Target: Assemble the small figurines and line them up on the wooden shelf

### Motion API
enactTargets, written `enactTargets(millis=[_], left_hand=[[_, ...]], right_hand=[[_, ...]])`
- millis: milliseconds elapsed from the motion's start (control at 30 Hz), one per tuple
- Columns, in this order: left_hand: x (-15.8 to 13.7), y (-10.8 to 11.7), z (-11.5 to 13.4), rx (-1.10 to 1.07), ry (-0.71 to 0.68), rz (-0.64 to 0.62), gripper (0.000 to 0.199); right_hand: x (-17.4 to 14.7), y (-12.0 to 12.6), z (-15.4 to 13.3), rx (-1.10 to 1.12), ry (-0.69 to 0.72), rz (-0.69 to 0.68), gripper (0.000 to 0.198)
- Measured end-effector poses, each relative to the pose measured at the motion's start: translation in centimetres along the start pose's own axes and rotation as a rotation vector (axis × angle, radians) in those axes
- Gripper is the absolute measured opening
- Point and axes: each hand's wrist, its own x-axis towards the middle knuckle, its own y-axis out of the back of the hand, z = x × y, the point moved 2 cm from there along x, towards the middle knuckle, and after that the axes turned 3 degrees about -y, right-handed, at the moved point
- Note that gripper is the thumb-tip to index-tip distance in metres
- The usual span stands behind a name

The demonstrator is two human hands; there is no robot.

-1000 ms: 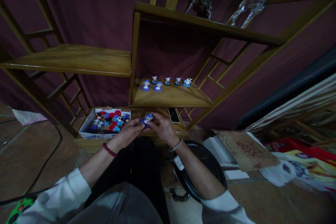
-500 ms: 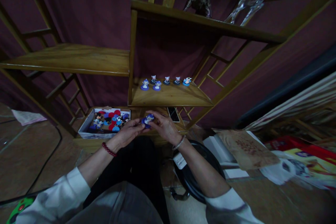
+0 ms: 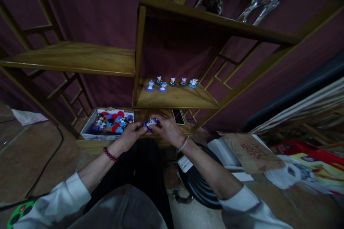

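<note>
Between my hands is a small purple-and-white figurine on a purple round base. My left hand pinches the base from the left. The fingers of my right hand close on the figurine's right side. Two similar purple figurines, one at the left and one beside it, stand upright on the wooden shelf ahead. Behind and to their right stand several dark-based figurines and a blue-based one. Left of my hands, an open box holds many loose figurines and coloured discs.
A phone lies on the lowest board, right of my hands. A higher shelf board juts out at the left. Below my right forearm sits a black round lidded object. Papers and bags lie on the floor at right.
The held figurine has tipped more onto its side, and my right hand has shifted its grip on it. The view has moved slightly.
</note>
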Motion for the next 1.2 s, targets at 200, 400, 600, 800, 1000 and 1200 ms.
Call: enactTargets(millis=[200,400,600,800,1000,1200], left_hand=[[-0.1,0.4,-0.1,0.121,-0.041,0.002,0.029],[-0.2,0.5,0.5,0.305,-0.094,-0.012,0.027],[-0.1,0.9,0.6,0.426,-0.185,0.036,0.028],[-0.6,0.7,0.9,0.297,-0.112,0.006,0.026],[-0.8,0.3,0.5,0.041,-0.038,-0.003,0.025],[-1.0,0.0,0.2,-0.073,-0.03,-0.072,0.025]], right_hand=[[-0.4,-0.9,-0.4,0.025,-0.136,0.057,0.016],[-0.4,-1.9,-0.2,0.084,-0.287,0.106,0.013],[-0.5,-3.5,0.8,0.213,-0.287,0.161,0.015],[-0.6,-3.6,0.8,0.255,-0.246,0.142,0.016],[-0.5,-2.0,0.1,0.27,-0.11,0.089,0.021],[-0.4,-0.9,0.0,0.223,-0.006,0.008,0.021]])
